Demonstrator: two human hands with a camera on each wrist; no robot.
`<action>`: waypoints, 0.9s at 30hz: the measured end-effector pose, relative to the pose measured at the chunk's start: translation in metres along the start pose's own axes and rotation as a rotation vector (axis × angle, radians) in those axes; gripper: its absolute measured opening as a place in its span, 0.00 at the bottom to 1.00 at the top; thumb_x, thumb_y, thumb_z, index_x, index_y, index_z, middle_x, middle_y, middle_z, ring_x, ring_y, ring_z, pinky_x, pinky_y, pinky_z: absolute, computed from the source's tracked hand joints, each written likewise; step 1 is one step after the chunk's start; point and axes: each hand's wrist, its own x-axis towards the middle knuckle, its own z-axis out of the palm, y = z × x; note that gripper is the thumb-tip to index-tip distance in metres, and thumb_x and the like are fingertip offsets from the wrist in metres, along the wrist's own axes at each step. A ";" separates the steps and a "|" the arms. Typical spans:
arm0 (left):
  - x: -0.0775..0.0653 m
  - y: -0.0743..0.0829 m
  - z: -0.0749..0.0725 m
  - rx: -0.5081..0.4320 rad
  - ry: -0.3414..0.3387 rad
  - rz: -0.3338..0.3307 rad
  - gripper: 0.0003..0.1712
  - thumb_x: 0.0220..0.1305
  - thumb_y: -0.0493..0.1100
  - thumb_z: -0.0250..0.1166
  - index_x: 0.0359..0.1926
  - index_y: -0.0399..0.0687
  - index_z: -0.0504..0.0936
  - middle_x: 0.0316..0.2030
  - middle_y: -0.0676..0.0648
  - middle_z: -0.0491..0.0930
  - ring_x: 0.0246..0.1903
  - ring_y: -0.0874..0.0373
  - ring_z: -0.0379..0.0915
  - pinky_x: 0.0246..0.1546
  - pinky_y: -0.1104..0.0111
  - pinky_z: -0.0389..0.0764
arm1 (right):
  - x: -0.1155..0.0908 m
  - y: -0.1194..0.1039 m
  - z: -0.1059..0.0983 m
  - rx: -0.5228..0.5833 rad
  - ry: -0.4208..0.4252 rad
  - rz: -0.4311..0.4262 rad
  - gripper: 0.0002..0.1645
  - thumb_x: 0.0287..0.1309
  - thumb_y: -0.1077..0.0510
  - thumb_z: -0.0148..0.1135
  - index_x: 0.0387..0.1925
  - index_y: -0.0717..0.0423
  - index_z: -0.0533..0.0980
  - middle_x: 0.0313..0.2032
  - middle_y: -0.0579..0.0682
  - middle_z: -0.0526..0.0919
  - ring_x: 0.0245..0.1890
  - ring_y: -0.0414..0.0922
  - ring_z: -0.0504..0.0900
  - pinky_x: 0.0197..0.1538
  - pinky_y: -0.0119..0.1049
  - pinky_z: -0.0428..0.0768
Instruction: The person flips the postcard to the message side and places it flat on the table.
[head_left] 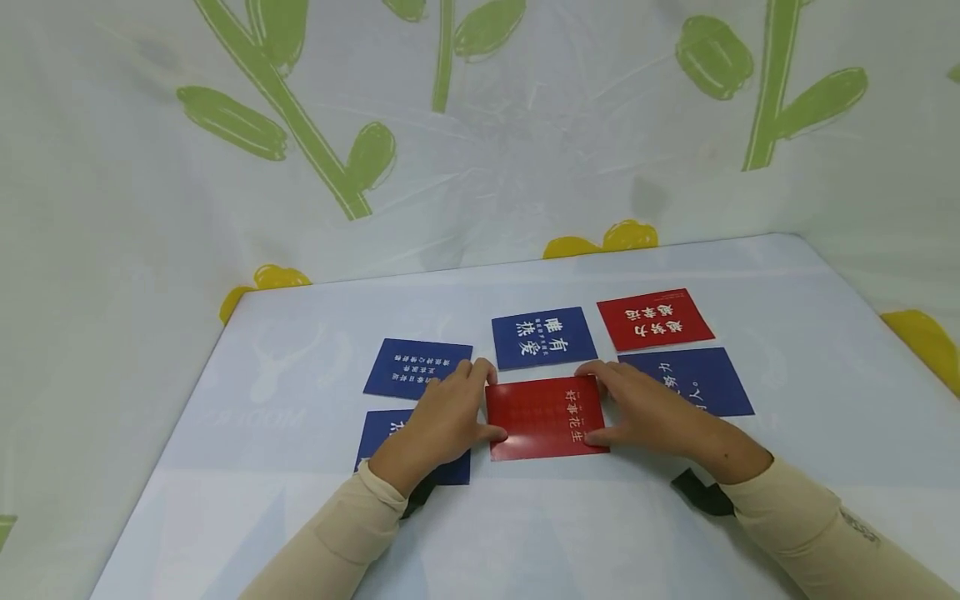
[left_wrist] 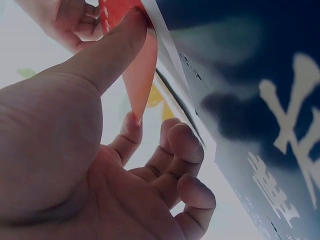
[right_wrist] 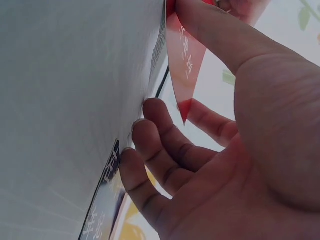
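Note:
A glossy red card point(head_left: 546, 418) with white characters along its right side lies between both hands at the middle of the table. My left hand point(head_left: 450, 415) grips its left end, thumb near the lower corner and forefinger at the upper one. The right hand point(head_left: 645, 408) pinches the opposite end in the same way. In the left wrist view the thumb lies over the red card point(left_wrist: 142, 75), the other fingers bent beside it. The right wrist view shows the card's edge point(right_wrist: 187, 60) between thumb and forefinger.
Several blue cards lie around: one point(head_left: 543, 337) behind, one point(head_left: 412, 367) at left, one point(head_left: 375, 429) partly under the left arm, one point(head_left: 705, 379) beside the right hand. Another red card point(head_left: 654, 319) lies back right. A white patterned sheet point(head_left: 525, 192) rises behind the table point(head_left: 247, 433).

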 end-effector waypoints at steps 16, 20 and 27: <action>0.001 -0.004 -0.002 -0.111 -0.051 -0.007 0.39 0.48 0.50 0.81 0.55 0.52 0.67 0.34 0.51 0.82 0.26 0.61 0.74 0.28 0.69 0.78 | 0.003 0.002 0.000 0.133 -0.026 0.024 0.45 0.44 0.54 0.81 0.62 0.51 0.67 0.34 0.45 0.80 0.33 0.41 0.77 0.34 0.30 0.83; 0.000 -0.004 -0.003 -0.128 -0.057 -0.004 0.38 0.48 0.48 0.81 0.55 0.52 0.67 0.34 0.50 0.83 0.26 0.61 0.74 0.24 0.72 0.78 | 0.003 0.001 0.001 0.133 -0.033 0.029 0.44 0.46 0.55 0.80 0.63 0.51 0.66 0.33 0.45 0.78 0.31 0.41 0.76 0.33 0.30 0.82; -0.001 -0.002 -0.004 -0.132 -0.073 0.014 0.37 0.51 0.48 0.79 0.56 0.52 0.66 0.25 0.53 0.78 0.22 0.61 0.74 0.22 0.72 0.76 | 0.000 0.001 0.000 0.129 -0.024 0.029 0.41 0.49 0.57 0.78 0.62 0.50 0.66 0.31 0.44 0.78 0.30 0.40 0.76 0.33 0.29 0.81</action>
